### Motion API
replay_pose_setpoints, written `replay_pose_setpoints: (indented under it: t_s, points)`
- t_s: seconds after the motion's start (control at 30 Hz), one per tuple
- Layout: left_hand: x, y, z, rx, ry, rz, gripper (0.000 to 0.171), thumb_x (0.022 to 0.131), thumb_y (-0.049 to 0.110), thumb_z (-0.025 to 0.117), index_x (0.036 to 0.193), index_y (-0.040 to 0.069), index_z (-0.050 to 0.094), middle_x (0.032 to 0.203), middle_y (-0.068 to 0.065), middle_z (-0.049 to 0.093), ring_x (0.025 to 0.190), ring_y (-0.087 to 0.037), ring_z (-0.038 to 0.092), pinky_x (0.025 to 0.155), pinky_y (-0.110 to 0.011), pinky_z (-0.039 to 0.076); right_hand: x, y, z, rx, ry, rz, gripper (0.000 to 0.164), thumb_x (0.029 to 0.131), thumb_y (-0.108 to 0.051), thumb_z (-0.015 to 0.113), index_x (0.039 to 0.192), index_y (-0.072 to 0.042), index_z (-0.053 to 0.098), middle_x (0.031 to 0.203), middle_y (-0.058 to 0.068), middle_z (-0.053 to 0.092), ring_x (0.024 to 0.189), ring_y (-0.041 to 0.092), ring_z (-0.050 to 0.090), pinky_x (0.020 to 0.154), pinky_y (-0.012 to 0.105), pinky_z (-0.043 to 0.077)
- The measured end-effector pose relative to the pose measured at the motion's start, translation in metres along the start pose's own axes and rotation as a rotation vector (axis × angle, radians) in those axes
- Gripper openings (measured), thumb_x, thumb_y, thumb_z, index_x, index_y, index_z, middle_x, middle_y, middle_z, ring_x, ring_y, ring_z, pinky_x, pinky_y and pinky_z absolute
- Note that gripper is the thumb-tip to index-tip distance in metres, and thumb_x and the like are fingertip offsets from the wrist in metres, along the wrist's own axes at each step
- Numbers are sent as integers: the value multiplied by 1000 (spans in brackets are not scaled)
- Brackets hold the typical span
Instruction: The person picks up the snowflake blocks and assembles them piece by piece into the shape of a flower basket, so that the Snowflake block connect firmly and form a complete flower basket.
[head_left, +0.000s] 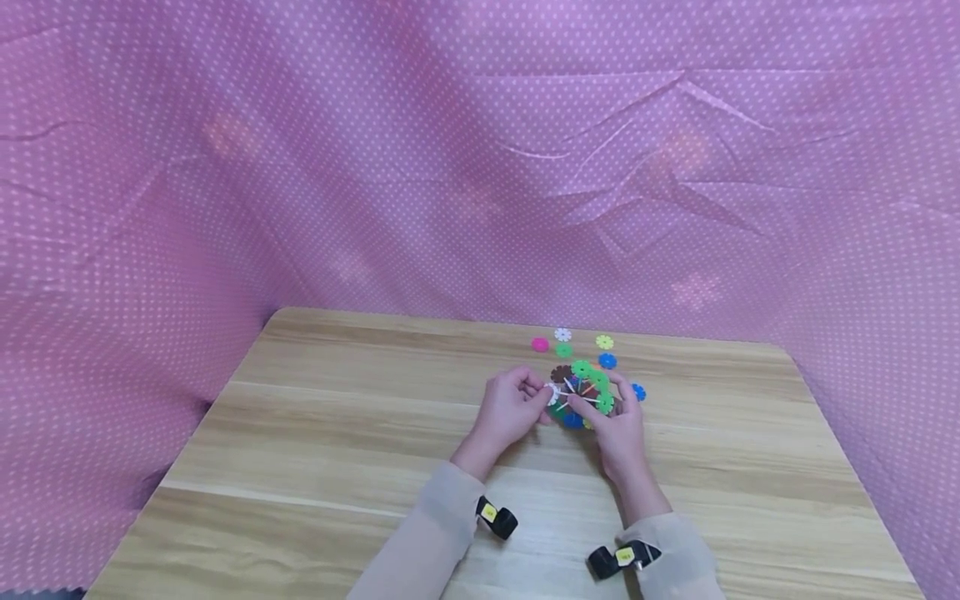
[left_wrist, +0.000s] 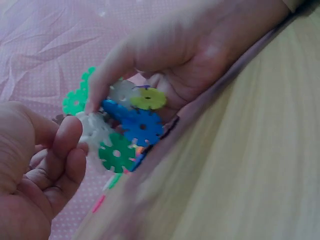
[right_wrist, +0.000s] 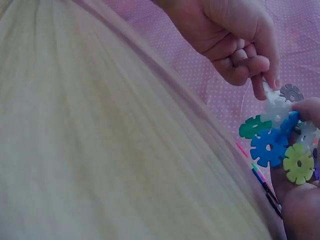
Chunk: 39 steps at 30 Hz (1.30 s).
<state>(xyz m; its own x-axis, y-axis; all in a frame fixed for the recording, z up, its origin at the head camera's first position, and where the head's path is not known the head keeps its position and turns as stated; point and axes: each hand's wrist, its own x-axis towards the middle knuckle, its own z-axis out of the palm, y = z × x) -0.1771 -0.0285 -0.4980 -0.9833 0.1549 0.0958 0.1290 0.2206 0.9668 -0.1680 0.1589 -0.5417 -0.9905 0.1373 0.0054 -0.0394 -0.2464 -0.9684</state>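
Right hand curls round the disc cluster. Left hand, nearer its left edge, pinches a white disc there

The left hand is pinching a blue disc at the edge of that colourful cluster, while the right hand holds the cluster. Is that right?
Not quite: the disc that the left hand pinches is white, not blue, as the right wrist view shows. The right hand does hold the cluster.
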Motion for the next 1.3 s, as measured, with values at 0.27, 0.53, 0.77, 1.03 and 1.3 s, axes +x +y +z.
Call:
replay_pose_setpoints:
  t_s: [0.27,0.53,0.77,1.03,1.3]
  points:
    - [1,3,-1,55,-28,-12,7,101,3,75,97,3,70,82,-6,73,69,-34,77,59,-27,63,0,0,-4,-25,-12,6,53,94,4,82,141,-9,59,123,10,77,99,12,78,86,26,65]
    - [6,0,-6,109,39,45,11,102,11,77,111,3,74,88,0,73,72,-30,76,62,-27,63,-1,0,-9,-16,-76,-26,44,112,-17,60,154,-4,51,107,-4,80,75,6,71,62,19,58]
    - [7,-3,-10,86,60,69,18,102,12,79,116,1,77,95,-2,77,79,-33,78,67,-26,64,1,0,-12,-11,-210,-5,56,107,-7,66,160,-5,46,126,9,73,103,17,76,86,31,65]
    - [16,-15,-16,35,46,31,23,106,19,75,121,2,75,99,-3,78,82,-31,78,71,-33,66,3,-1,-11,-85,-221,1,53,104,-2,66,156,-2,52,160,11,51,129,19,62,100,27,57]
    - [57,-33,-26,368,75,-3,24,104,18,72,124,5,75,111,-7,76,102,-21,71,94,-35,61,6,-4,-14,36,-53,151,44,107,-5,61,151,-7,56,132,-2,68,115,13,70,101,29,60]
